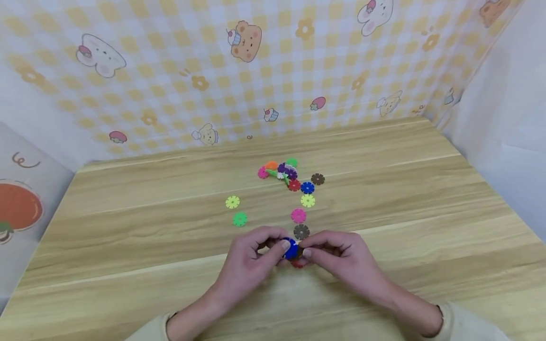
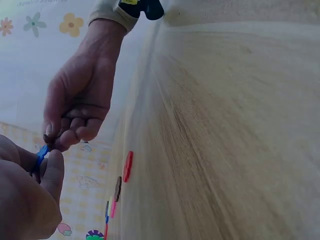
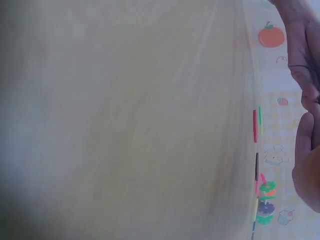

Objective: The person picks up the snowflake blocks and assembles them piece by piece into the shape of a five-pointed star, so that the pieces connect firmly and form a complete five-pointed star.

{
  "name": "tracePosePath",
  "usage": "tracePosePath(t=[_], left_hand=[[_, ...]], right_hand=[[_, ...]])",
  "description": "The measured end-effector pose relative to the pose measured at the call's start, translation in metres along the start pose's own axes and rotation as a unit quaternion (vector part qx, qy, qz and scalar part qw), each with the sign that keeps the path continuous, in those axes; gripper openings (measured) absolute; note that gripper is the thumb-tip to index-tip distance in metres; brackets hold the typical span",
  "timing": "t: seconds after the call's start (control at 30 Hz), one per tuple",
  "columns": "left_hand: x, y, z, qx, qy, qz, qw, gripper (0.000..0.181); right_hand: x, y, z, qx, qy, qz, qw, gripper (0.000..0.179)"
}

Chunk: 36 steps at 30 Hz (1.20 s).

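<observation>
My left hand [image 1: 260, 253] pinches a blue notched plastic disc [image 1: 292, 249] between thumb and fingers. Facing it, my right hand [image 1: 341, 255] holds a small brown disc [image 2: 47, 138] by thumb and fingertips, right at the edge of the blue one. Most of the brown piece is hidden by the fingers. In the left wrist view both hands are raised above the tabletop. Below them a red disc [image 2: 128, 166] lies on the table, and a dark brown disc [image 1: 301, 232] lies just beyond the fingertips.
Beyond the hands lie a pink disc [image 1: 298, 216], a yellow-green disc [image 1: 308, 201], a blue disc [image 1: 307, 188] and a brown disc [image 1: 317, 179]. A joined cluster of colourful discs [image 1: 281, 170] sits farther back. A green disc [image 1: 240, 219] is to the left on the wooden table [image 1: 128, 227].
</observation>
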<state>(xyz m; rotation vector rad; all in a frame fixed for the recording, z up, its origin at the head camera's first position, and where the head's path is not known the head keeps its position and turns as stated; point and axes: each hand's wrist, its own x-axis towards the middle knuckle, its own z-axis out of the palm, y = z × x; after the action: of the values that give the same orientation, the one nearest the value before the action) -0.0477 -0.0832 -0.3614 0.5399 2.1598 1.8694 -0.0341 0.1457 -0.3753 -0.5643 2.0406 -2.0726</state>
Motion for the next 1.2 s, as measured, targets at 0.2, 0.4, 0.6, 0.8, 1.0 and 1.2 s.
tracePosePath(t=[0.2,0.4,0.6,0.8,1.0,1.2], left_hand=[[-0.002,-0.004,-0.003,-0.021,0.026,-0.021,0.9992,0.016],[-0.002,-0.008,-0.003,-0.004,0.037,-0.009,0.9993,0.015],[-0.003,-0.008,0.0,0.027,0.047,-0.001,0.9985,0.015],[-0.005,-0.006,-0.001,0.038,0.048,0.016,0.998,0.012],[-0.003,-0.005,-0.006,0.061,0.03,0.034,0.9971,0.01],[0.001,-0.005,-0.012,0.062,0.011,-0.006,0.998,0.009]], right_hand=[[0.003,-0.005,0.001,0.079,0.058,0.112,0.9889,0.016],[0.004,-0.005,0.003,0.136,0.058,0.132,0.9801,0.01],[0.005,-0.007,0.004,0.14,0.056,0.154,0.9764,0.022],[0.005,-0.009,0.004,0.144,0.041,0.17,0.9741,0.018],[0.007,-0.011,0.005,0.138,0.017,0.186,0.9727,0.019],[0.011,-0.011,0.004,0.133,0.008,0.212,0.968,0.024]])
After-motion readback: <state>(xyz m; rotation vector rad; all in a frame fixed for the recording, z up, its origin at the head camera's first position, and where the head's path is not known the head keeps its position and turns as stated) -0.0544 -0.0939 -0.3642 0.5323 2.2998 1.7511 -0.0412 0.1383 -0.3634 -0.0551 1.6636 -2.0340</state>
